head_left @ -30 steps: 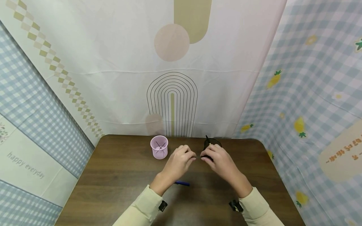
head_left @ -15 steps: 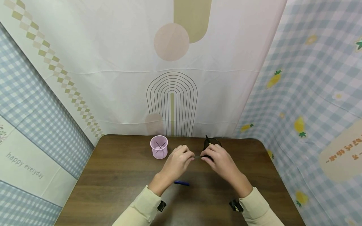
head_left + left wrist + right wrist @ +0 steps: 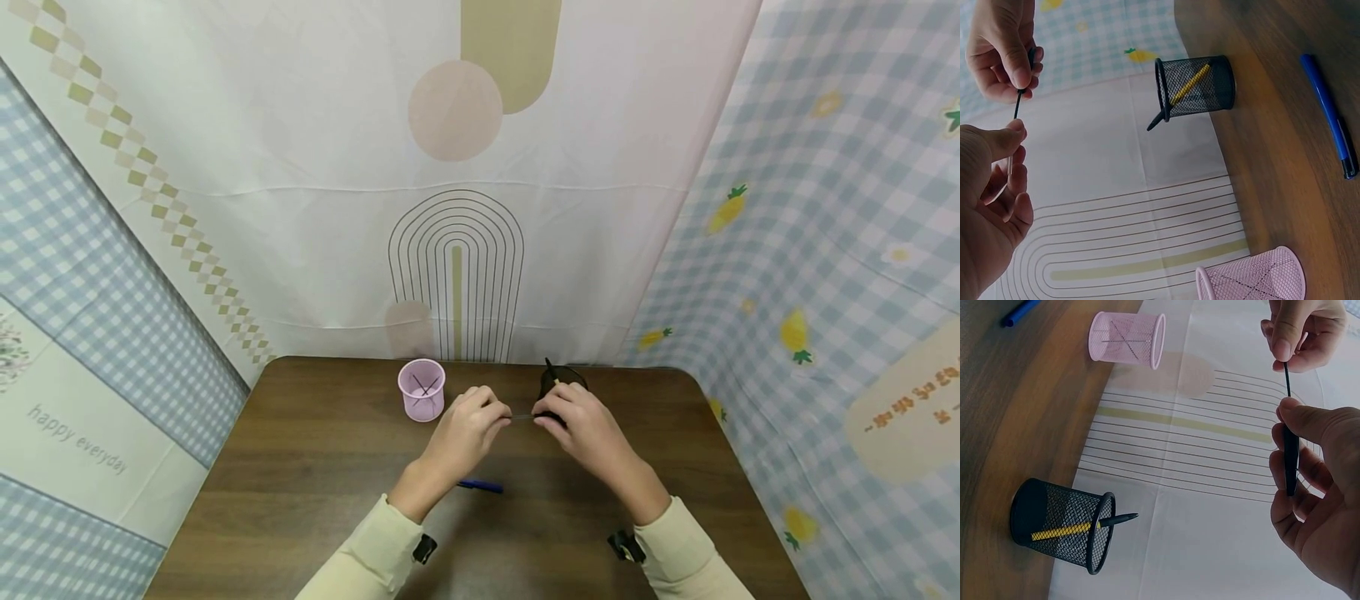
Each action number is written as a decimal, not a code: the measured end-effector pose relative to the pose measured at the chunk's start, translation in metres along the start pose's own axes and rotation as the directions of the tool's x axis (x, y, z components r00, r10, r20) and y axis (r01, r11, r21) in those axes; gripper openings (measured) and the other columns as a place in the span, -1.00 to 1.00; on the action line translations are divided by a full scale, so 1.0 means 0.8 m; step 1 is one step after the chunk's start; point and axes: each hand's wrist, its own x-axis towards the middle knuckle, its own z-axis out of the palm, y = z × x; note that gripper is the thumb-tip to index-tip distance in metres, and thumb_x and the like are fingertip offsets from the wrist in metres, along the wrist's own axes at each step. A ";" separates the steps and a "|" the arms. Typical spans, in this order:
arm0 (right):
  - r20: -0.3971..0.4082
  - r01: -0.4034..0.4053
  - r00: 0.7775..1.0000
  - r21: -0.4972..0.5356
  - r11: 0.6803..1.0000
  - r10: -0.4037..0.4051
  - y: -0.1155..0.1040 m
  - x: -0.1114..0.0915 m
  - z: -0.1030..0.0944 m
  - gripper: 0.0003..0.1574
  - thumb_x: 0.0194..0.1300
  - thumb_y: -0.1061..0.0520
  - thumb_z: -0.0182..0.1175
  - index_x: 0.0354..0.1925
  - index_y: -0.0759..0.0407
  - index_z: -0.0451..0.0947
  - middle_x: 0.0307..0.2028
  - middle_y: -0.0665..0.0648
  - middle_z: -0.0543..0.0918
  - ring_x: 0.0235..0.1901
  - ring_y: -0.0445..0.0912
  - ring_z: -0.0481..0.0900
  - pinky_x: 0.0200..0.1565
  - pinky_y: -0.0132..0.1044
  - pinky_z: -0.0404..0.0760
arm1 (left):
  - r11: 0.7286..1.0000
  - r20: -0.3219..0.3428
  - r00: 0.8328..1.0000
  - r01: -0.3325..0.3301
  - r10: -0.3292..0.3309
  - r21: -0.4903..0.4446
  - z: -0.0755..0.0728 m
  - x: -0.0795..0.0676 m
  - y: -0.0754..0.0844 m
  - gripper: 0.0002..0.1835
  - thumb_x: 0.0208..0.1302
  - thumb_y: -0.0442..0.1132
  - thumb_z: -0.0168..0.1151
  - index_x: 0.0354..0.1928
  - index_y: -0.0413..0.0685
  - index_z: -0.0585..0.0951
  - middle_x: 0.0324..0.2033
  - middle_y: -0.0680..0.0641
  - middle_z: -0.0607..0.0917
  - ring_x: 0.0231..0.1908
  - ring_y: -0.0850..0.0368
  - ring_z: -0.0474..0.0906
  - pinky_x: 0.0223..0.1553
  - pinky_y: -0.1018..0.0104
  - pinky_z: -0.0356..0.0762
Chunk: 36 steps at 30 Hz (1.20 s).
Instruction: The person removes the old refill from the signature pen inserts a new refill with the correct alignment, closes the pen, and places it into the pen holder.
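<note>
Over the back half of the table, both hands meet at a thin dark pen refill (image 3: 1287, 380). My left hand (image 3: 467, 423) pinches it between thumb and fingers; a pale, clear end (image 3: 1010, 165) shows below the thumb in the left wrist view. My right hand (image 3: 583, 418) grips a black pen barrel (image 3: 1290, 456), its thumb near the end where the refill comes out. A short length of refill is bare between the hands. Behind the right hand stands a black mesh pen holder (image 3: 1025, 512), partly hidden in the head view, with a yellow-and-black pen (image 3: 1190, 85) leaning in it.
A pink mesh pen holder (image 3: 423, 408) stands at the back, left of my left hand. A blue pen (image 3: 1324, 103) with a dark end lies on the brown table (image 3: 315, 483) near my left forearm. Patterned cloth (image 3: 330, 250) hangs behind the table.
My left hand has moved slightly left, away from the right hand, and more of the pen refill shows between them. The right hand has stayed in place.
</note>
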 end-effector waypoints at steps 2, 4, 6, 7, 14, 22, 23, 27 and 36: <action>0.004 -0.007 1.000 0.003 1.000 0.007 0.000 -0.001 0.000 -0.84 0.18 0.16 0.51 -0.26 0.04 0.72 -0.28 -0.05 0.65 -0.29 -0.13 0.53 -0.23 -0.23 0.58 | 1.000 -0.007 1.000 0.000 0.000 -0.010 -0.001 -0.001 0.000 -0.91 0.19 -0.32 0.49 -0.31 -0.01 0.74 -0.37 0.06 0.61 -0.29 0.14 0.55 -0.25 0.27 0.51; 0.009 -0.013 1.000 0.005 1.000 0.013 0.001 -0.001 0.000 -0.85 0.20 0.15 0.50 -0.26 0.03 0.72 -0.28 -0.06 0.65 -0.29 -0.14 0.53 -0.24 -0.23 0.58 | 1.000 -0.015 1.000 0.000 -0.001 -0.016 -0.002 -0.001 0.000 -0.91 0.18 -0.31 0.50 -0.32 0.00 0.74 -0.37 0.06 0.62 -0.29 0.15 0.56 -0.26 0.27 0.51; 0.011 -0.016 1.000 0.006 1.000 0.016 0.001 -0.002 0.000 -0.86 0.20 0.15 0.49 -0.25 0.03 0.72 -0.27 -0.06 0.65 -0.29 -0.14 0.53 -0.23 -0.23 0.58 | 1.000 -0.015 1.000 0.003 -0.003 -0.018 -0.003 -0.002 -0.001 -0.92 0.19 -0.31 0.49 -0.32 0.00 0.74 -0.37 0.07 0.62 -0.29 0.14 0.56 -0.26 0.27 0.50; 0.013 -0.018 1.000 0.004 1.000 0.018 0.001 -0.002 0.000 -0.86 0.20 0.15 0.49 -0.25 0.02 0.71 -0.27 -0.06 0.65 -0.29 -0.14 0.53 -0.23 -0.23 0.58 | 1.000 -0.014 1.000 0.003 -0.004 -0.017 -0.004 -0.002 -0.001 -0.92 0.20 -0.30 0.49 -0.32 0.01 0.74 -0.37 0.07 0.62 -0.29 0.14 0.56 -0.27 0.27 0.50; 0.018 -0.021 1.000 -0.002 1.000 0.021 0.001 -0.003 0.000 -0.80 0.16 0.18 0.52 -0.26 -0.02 0.70 -0.27 -0.07 0.65 -0.29 -0.16 0.53 -0.23 -0.24 0.58 | 1.000 -0.013 1.000 -0.001 0.001 0.001 -0.005 -0.007 -0.003 -0.92 0.18 -0.29 0.49 -0.32 0.01 0.74 -0.37 0.08 0.61 -0.30 0.16 0.54 -0.28 0.29 0.49; 0.024 -0.019 1.000 -0.013 1.000 0.019 0.002 -0.004 0.000 -0.80 0.16 0.19 0.52 -0.26 -0.02 0.71 -0.26 -0.07 0.66 -0.27 -0.15 0.55 -0.22 -0.23 0.60 | 1.000 -0.019 1.000 0.004 -0.004 -0.001 -0.006 -0.011 -0.006 -0.90 0.16 -0.31 0.51 -0.32 0.01 0.74 -0.38 0.07 0.60 -0.31 0.16 0.54 -0.30 0.29 0.49; 0.025 -0.020 0.999 -0.014 1.000 0.020 0.002 -0.004 0.000 -0.81 0.17 0.19 0.51 -0.26 -0.02 0.71 -0.26 -0.07 0.66 -0.27 -0.15 0.55 -0.22 -0.23 0.60 | 1.000 -0.017 1.000 0.006 -0.006 -0.004 -0.006 -0.011 -0.006 -0.89 0.16 -0.32 0.51 -0.32 0.01 0.74 -0.38 0.07 0.60 -0.31 0.16 0.54 -0.31 0.29 0.49; 0.028 -0.022 0.999 -0.015 1.000 0.022 0.002 -0.004 0.000 -0.81 0.17 0.19 0.51 -0.25 -0.01 0.72 -0.26 -0.07 0.66 -0.27 -0.14 0.55 -0.21 -0.21 0.60 | 1.000 -0.017 1.000 0.007 -0.007 -0.018 -0.008 -0.013 -0.007 -0.89 0.15 -0.33 0.51 -0.32 -0.01 0.74 -0.38 0.07 0.60 -0.32 0.16 0.54 -0.31 0.28 0.49; 0.038 -0.028 0.999 -0.016 0.999 0.029 0.002 -0.004 -0.001 -0.82 0.18 0.18 0.50 -0.25 -0.03 0.71 -0.26 -0.08 0.66 -0.26 -0.14 0.55 -0.21 -0.21 0.60 | 1.000 -0.049 0.999 -0.005 0.004 -0.026 -0.010 -0.016 -0.010 -0.90 0.15 -0.32 0.51 -0.35 -0.03 0.73 -0.40 0.06 0.59 -0.32 0.15 0.52 -0.30 0.29 0.46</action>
